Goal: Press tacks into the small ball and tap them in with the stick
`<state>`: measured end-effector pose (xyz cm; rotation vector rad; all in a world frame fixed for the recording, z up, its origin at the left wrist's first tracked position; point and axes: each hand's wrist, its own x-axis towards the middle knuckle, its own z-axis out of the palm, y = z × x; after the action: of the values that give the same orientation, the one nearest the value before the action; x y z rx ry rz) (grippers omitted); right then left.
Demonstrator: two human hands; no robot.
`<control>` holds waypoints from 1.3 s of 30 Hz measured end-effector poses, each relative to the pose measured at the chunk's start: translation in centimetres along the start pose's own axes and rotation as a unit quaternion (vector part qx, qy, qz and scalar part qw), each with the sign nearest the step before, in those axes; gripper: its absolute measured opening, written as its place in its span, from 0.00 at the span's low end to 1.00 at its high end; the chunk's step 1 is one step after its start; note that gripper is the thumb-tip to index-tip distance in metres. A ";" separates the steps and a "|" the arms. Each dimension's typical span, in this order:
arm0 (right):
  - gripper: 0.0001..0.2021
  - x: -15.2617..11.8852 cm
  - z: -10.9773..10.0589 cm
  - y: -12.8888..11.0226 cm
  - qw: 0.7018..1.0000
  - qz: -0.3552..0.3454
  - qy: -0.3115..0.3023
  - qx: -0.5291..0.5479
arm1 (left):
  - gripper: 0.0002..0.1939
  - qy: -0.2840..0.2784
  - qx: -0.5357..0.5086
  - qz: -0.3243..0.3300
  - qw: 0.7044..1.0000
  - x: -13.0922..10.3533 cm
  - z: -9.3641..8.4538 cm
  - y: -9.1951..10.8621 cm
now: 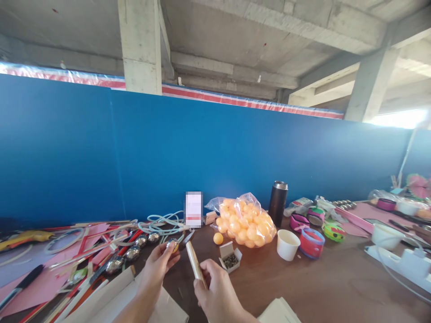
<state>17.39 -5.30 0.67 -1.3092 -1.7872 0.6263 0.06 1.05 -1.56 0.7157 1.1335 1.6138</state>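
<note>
Near the middle of the bench, my left hand [158, 264] pinches a shiny silver ball [172, 244] with a yellowish patch low on it. My right hand [215, 282] is wrapped round the pale wooden handle of a small hammer [193, 260]. Its dark metal head lies crosswise at the far end, close to the ball; whether they touch I cannot tell. Just right of the hammer is an open little box [230, 259] of small metal pieces, too fine to name. One loose orange ball [218, 238] lies behind the box.
A clear bag of orange balls [247, 224] stands near a black bottle [278, 202] and a paper cup [288, 245]. Leftward lie several silver balls [132, 254], cable [161, 223], sticks and pink sheets. Rightward are tape rolls [311, 242] and a power strip [400, 264]. A blue partition [215, 157] rises behind.
</note>
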 end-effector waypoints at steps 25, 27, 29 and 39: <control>0.08 0.1 1.0 2.3 0.991 0.047 -0.089 -0.092 | 0.19 -0.005 0.030 0.023 0.999 -0.2 0.0 0.4; 0.08 0.0 1.0 2.1 0.991 0.041 -0.085 -0.094 | 0.19 -0.007 0.032 0.019 0.999 -0.2 0.1 0.4; 0.08 -0.1 0.8 1.9 0.991 0.037 -0.080 -0.097 | 0.18 -0.012 0.034 0.018 0.999 -0.2 0.0 0.3; 0.09 0.1 0.3 1.6 0.988 0.038 -0.080 -0.124 | 0.20 -0.022 0.049 0.022 0.998 0.3 -0.2 -0.3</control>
<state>17.99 -4.65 -0.72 -1.5353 -2.0035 0.5779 -0.12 1.27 -1.96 0.8417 1.1795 1.5809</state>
